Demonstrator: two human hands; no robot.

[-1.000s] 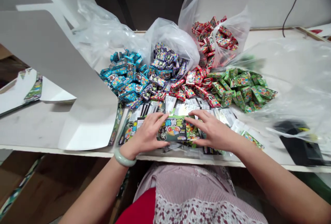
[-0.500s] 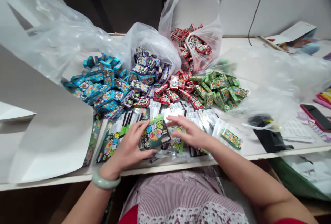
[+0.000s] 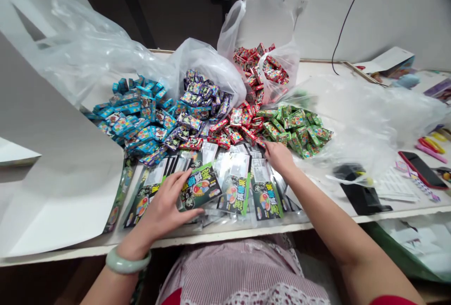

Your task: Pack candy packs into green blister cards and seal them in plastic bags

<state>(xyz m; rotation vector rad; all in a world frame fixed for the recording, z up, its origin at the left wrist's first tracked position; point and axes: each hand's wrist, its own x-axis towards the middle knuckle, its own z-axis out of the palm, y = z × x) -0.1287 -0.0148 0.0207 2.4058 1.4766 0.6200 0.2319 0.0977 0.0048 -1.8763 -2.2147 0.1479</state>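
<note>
My left hand (image 3: pixel 165 211) holds a black printed packet (image 3: pixel 200 186) with colourful lettering, thumb at its lower edge and fingers along its upper left. My right hand (image 3: pixel 279 157) reaches to the front of the red and green heaps. Its fingers are closed on a small red box (image 3: pixel 260 142), partly covered by the fingertips. Between the hands lie more black packets with clear plastic sleeves, such as one packet (image 3: pixel 234 194) and another packet (image 3: pixel 268 199). Small red boxes (image 3: pixel 234 133) and green boxes (image 3: pixel 299 129) are heaped just beyond.
Blue boxes (image 3: pixel 137 117) and purple boxes (image 3: pixel 200 91) spill from clear plastic bags at left and centre. A red-filled bag (image 3: pixel 280 56) stands behind. A curved white sheet (image 3: pixel 70 192) borders the left. Rightward lie a black object (image 3: pixel 362 194) and a phone (image 3: pixel 423 168).
My right hand has left the area beside the black packet and reached forward to the red box. My left hand has shifted slightly left and down with the packet.
</note>
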